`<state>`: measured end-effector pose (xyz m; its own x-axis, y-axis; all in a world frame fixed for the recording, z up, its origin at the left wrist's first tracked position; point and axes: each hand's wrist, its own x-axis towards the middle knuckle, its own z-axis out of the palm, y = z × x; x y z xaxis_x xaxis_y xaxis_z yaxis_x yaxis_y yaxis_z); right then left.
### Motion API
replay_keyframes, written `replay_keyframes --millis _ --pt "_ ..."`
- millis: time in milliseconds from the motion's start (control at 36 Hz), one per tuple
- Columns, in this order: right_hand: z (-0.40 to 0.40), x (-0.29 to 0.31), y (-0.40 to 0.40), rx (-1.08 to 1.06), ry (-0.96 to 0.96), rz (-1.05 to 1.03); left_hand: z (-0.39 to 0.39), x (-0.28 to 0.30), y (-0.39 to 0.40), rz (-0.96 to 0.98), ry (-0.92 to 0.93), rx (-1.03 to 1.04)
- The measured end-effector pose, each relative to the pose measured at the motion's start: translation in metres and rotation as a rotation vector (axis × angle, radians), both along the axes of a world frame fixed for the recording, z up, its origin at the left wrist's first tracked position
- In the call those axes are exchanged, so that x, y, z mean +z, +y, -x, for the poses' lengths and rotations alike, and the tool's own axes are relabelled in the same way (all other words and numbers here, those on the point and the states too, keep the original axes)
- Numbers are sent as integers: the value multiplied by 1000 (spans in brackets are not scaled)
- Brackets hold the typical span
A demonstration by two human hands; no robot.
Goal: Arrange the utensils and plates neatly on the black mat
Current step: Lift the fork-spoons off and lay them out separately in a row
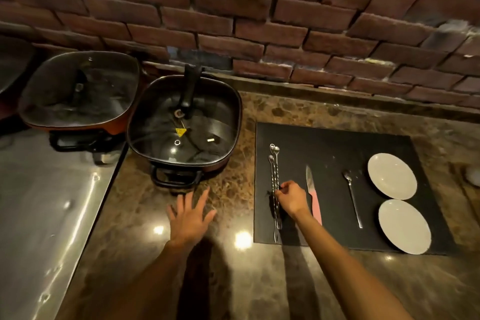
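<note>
— Pinching what, right hand [292, 196]?
— Twisted forks [274, 189], mat's [324, 138] left edge — left hand [189, 215] spread on counter [233, 280].
— Counted?
— Two plates [392, 175], one knife [311, 189], one spoon [352, 197].

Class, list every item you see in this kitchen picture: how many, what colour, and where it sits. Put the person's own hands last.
black mat: one, black, on the counter, right.
plates: two, white, right edge of the mat, one behind the other.
spoon: one, silver, left of the plates.
knife: one, pink handle, mat centre.
skewer forks: a few, silver, bunched at the mat's left.
electric pans: two, glass-lidded, left of the mat.
counter: one, brown marble.
brick wall: red-brown, behind.
left hand: open, fingers spread, over the counter.
right hand: fingers pinching the skewer forks.
</note>
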<state>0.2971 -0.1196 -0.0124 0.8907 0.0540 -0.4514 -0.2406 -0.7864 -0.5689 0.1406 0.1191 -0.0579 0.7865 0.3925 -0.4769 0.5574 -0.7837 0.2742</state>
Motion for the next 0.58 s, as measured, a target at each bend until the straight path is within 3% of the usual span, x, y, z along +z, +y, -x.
replay_keyframes --millis 194,583 --pt "-35 -7 18 45 130 183 -11 -13 2 -134 39 -46" --pt "-29 -7 28 79 63 315 -11 -13 1 -105 73 -59"
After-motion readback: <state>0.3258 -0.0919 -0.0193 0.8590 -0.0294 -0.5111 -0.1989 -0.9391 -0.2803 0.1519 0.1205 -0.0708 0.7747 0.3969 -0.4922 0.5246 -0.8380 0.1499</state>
